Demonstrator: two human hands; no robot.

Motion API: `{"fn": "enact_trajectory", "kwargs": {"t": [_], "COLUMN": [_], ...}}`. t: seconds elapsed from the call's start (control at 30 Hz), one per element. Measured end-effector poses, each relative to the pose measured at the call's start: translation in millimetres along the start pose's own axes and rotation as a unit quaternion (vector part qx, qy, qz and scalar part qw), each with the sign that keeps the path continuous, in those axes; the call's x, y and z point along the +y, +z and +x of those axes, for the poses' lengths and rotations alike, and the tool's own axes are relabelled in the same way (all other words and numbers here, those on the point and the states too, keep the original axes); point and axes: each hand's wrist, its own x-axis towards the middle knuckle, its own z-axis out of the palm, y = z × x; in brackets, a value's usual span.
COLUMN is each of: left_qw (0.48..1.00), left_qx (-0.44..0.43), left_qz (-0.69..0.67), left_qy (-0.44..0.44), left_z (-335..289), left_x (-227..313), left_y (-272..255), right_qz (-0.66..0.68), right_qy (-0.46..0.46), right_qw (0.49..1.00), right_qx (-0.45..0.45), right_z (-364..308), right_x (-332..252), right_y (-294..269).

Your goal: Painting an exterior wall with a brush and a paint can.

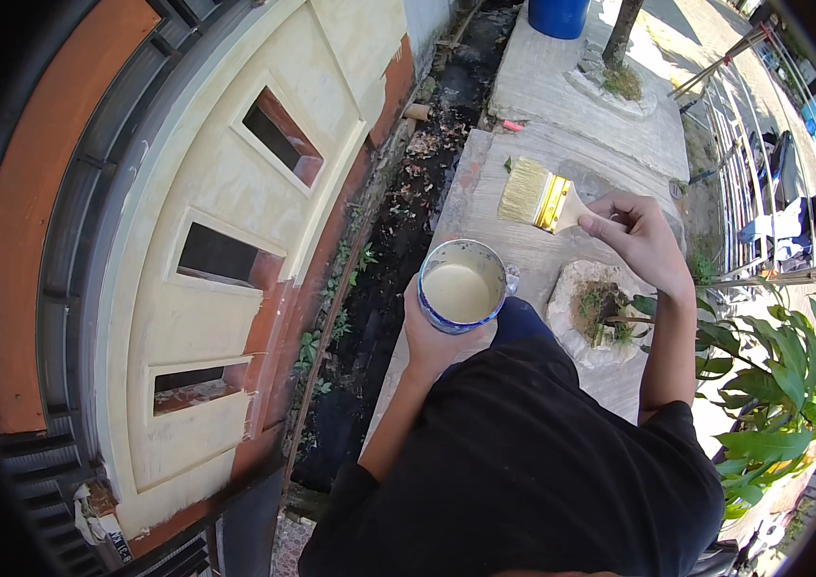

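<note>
Remotely, I watch the left hand (420,337) gripping a round, blue-rimmed cup (466,252) of cream liquid (461,293), mouth up presumably against spilling, while the separate right hand (637,236) pinches a gold-banded, pale-bristled brush (540,195) to its right.

I make out a round blue mug (454,252) in the left hand (435,337), its mouth facing up at me, a small pale handle on the side toward the right hand (637,231). Its inner wall is greyish with dark specks, and smooth cream paint (466,290) sits inside below the rim. In the right hand's fingers I see a wide flat brush (552,202), gripped by its pale handle: gold-coloured band, cream bristles pointing leftward, away from that hand. The brush is apart from the mug, farther forward than the left hand.
</note>
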Motion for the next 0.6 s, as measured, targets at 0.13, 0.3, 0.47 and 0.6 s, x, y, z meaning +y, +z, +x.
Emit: {"fn": "enact_trajectory", "kwargs": {"t": [0.13,0.3,0.47,0.6], "left_qw": [0.999,0.998,0.999,1.0], "left_qx": [-0.031,-0.054,-0.032,-0.017], "left_qz": [0.018,0.024,0.008,0.004], "left_qy": [0.016,0.029,0.015,0.012], "left_z": [46.9,123.2,199.6,252.9], "left_x": [-8.4,-21.8,-12.3,-4.2], "left_y": [39.9,113.9,202.4,260.3], "right_qz": [0.013,-0.116,-0.173,-0.196], "right_qy": [-0.021,-0.072,-0.175,-0.2], "right_qw": [1.0,0.988,0.964,0.951], "right_qx": [-0.019,-0.073,-0.097,-0.129], "right_z": [32.1,107.3,193.8,257.0], "right_x": [-14.0,-7.6,8.8,20.1], "right_y": [-42.4,-110.8,-187.5,-236.7]}}
